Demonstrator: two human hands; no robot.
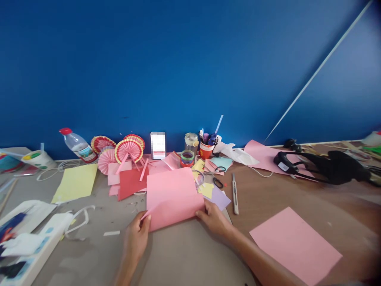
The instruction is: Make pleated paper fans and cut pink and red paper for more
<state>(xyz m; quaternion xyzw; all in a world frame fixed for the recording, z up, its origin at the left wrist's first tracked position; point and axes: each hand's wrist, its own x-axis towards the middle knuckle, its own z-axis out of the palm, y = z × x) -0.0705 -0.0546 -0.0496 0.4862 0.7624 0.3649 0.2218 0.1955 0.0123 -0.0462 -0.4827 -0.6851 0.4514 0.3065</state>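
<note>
A pink paper sheet (172,196) lies in front of me on the grey table (184,258), its near edge lifted and folded. My left hand (137,235) pinches the sheet's near left corner. My right hand (213,221) grips its near right corner, fingers curled on the edge. Just behind the sheet lie a red sheet (131,182), other pink pieces and a lilac piece (220,197).
Another pink sheet (294,244) lies to the right on the wooden top. A utility knife (235,193), scissors (216,174), folded paper fans (127,150), a water bottle (77,145), a pen cup (206,149), a yellow sheet (76,182) and black gear (324,167) line the back. White bags (32,234) sit left.
</note>
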